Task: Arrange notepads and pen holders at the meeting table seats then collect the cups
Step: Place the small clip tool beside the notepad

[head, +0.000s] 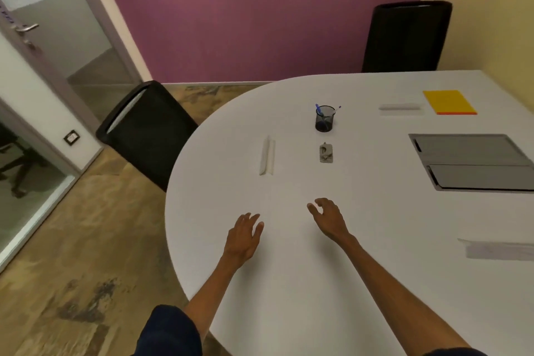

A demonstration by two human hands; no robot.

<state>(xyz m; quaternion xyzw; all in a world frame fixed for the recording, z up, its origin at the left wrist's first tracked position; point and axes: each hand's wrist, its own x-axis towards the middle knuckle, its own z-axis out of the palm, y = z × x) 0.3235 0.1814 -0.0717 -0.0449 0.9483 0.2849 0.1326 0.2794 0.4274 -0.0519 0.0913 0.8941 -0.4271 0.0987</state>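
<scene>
At twelve o'clock from your right hand (329,218), the pen holder (325,119) stands upright mid-table, probably so several seats can reach it. The yellow notepad (448,102) lies at two o'clock, squared before the far chair (407,37). Your left hand (244,235) and the right hover over the table (289,283), fingers loosely relaxed, holding nothing.

The counter (375,240) carries one pen holder (324,119), one yellow notepad (448,102), three pale strips (267,154) and one small grey tag (326,153); two black chairs (150,130) stand beside it.
</scene>
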